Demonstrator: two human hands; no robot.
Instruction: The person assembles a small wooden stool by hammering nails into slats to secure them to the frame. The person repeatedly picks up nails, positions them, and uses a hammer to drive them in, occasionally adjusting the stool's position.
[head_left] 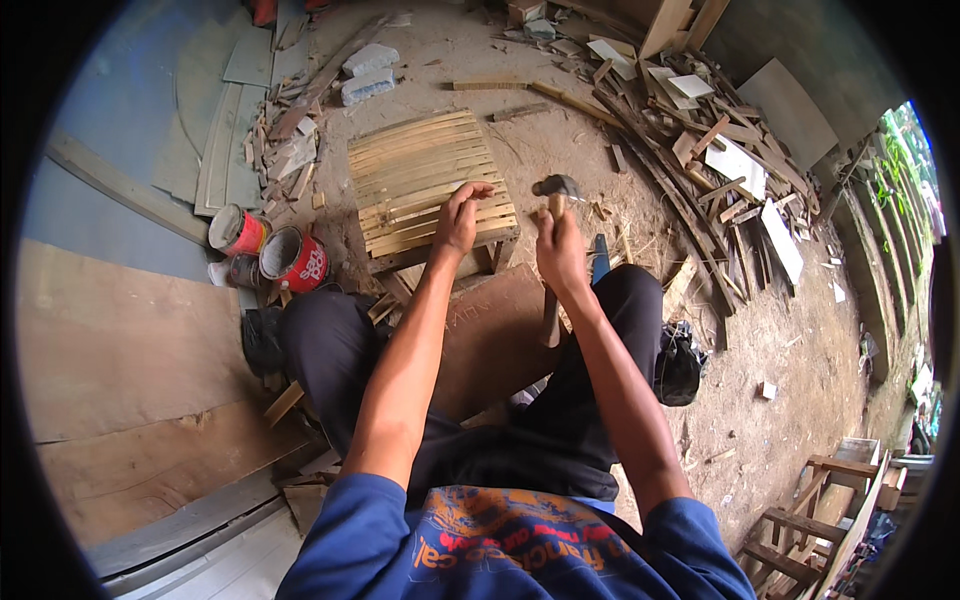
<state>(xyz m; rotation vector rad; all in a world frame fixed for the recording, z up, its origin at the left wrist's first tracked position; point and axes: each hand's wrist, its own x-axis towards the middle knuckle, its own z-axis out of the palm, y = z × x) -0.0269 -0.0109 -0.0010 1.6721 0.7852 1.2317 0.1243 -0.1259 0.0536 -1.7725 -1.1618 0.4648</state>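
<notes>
My right hand [562, 250] is wrapped round a claw hammer [557, 188], high on its wooden handle just under the dark metal head. The lower end of the handle hangs down by my knee. My left hand [460, 218] is over the near right part of a low wooden slatted table [425, 150], with its fingers curled in. Whatever those fingers hold, if anything, is too small to make out. Pale slats run across the tabletop, and short legs show at its near side. A brown board [490, 340] lies between my legs, below the table.
Two red paint buckets [295, 258] stand left of the table. Scrap wood [700, 190] is piled at the right, more lies along the left wall, and pale blocks [369, 75] sit behind. A blue saw blade [600, 258] shows by my right knee. A wooden frame [810, 510] stands lower right.
</notes>
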